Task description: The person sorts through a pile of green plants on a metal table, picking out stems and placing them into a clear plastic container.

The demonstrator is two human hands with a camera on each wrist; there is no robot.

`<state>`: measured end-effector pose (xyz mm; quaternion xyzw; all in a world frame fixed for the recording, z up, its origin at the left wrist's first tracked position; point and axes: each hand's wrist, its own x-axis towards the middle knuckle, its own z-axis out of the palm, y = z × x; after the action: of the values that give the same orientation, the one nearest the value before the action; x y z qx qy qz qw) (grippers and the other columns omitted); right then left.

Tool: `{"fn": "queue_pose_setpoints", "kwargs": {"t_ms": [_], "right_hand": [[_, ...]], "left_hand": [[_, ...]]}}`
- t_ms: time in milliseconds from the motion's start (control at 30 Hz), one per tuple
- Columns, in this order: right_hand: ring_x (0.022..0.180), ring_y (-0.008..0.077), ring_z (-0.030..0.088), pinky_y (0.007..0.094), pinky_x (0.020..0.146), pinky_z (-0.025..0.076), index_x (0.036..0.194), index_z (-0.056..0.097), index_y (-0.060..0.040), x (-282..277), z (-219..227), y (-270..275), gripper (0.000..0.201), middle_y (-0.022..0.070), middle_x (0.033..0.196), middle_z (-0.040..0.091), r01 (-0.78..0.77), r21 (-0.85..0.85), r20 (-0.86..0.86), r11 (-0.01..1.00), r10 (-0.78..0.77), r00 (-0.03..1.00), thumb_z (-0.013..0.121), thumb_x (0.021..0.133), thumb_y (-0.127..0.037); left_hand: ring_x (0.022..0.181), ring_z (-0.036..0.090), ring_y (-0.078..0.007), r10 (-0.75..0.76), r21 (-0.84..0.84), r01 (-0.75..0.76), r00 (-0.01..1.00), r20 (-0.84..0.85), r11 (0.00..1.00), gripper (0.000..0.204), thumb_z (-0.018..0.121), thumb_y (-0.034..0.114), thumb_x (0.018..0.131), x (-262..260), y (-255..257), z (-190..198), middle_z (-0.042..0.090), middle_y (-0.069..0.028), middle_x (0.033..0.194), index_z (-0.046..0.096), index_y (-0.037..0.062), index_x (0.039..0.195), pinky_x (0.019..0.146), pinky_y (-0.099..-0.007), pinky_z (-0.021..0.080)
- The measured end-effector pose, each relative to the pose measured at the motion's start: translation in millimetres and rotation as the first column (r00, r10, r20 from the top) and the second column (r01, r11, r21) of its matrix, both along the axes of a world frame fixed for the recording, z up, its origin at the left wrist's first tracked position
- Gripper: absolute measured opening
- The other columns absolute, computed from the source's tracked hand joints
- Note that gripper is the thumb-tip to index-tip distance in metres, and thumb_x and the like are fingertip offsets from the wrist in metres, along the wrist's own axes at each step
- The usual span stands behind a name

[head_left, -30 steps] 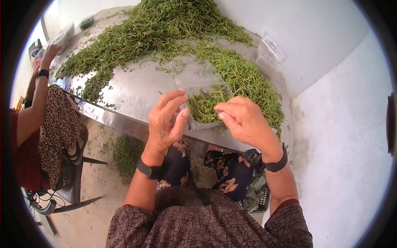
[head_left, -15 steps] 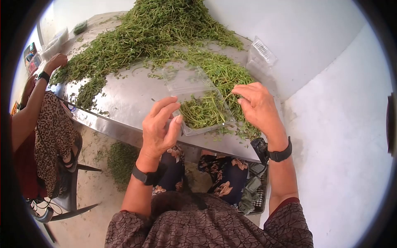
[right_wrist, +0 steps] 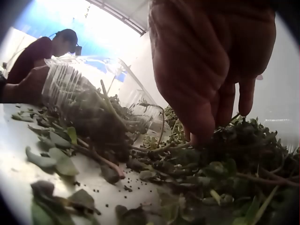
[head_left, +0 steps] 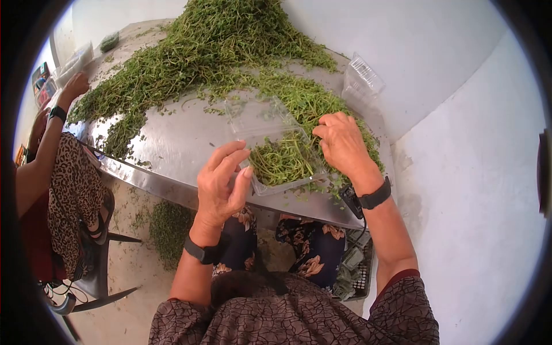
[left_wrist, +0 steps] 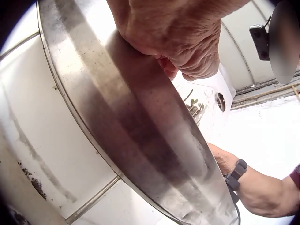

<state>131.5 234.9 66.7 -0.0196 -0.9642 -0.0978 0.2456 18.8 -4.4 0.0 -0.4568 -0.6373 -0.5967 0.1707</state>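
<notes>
The right hand (head_left: pixel 344 144), fingers bent, dips into loose green stems (head_left: pixel 307 95) just right of the clear container (head_left: pixel 275 188); whether it has closed on any cannot be told. The left hand (head_left: pixel 221 184) waits at the container's left, thumb and fingers apart. The step looks like filling, and the next move probably calls for lifting a pinch into the half-full container. Its thin, ridged plastic holds tangled, springy stems; beyond it, a leafy heap (head_left: pixel 230 34) covers the smooth, shiny metal table (head_left: pixel 178 135).
</notes>
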Motion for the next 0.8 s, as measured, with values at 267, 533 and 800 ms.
{"fn": "queue_pose_setpoints", "kwargs": {"t_ms": [267,533,800], "right_hand": [[0.090,0.0274,0.053,0.0386,0.081,0.043,0.072,0.065,-0.0051,0,3,4,0.005,0.0093,0.088,0.058,0.071,0.029,0.054,0.997,-0.073,0.996,0.065,0.072,0.000],[0.092,0.0308,0.055,0.0416,0.077,0.046,0.075,0.062,-0.0054,16,20,10,0.005,0.0097,0.087,0.059,0.114,-0.225,-0.139,0.968,-0.148,0.979,0.065,0.073,-0.002],[0.062,0.0217,0.060,0.0359,0.061,0.048,0.083,0.063,-0.0024,23,24,9,0.004,0.0112,0.075,0.065,0.204,-0.687,-0.126,0.698,-0.390,0.912,0.065,0.081,-0.006]], "left_hand": [[0.070,0.065,-0.0215,-0.002,0.004,0.002,1.000,0.010,1.000,0.022,0.065,0.004,0.081,1,0,1,0.065,-0.0158,0.110,0.066,-0.0011,0.102,0.061,-0.0295,0.054],[0.070,0.065,-0.0213,0.005,-0.002,-0.005,1.000,0.017,1.000,0.021,0.065,0.004,0.081,2,0,1,0.065,-0.0152,0.110,0.066,-0.0005,0.102,0.061,-0.0295,0.054],[0.071,0.065,-0.0211,0.003,0.008,-0.003,1.000,0.015,1.000,0.022,0.065,0.004,0.081,0,1,-1,0.065,-0.0152,0.111,0.066,-0.0003,0.102,0.061,-0.0295,0.054]]}}
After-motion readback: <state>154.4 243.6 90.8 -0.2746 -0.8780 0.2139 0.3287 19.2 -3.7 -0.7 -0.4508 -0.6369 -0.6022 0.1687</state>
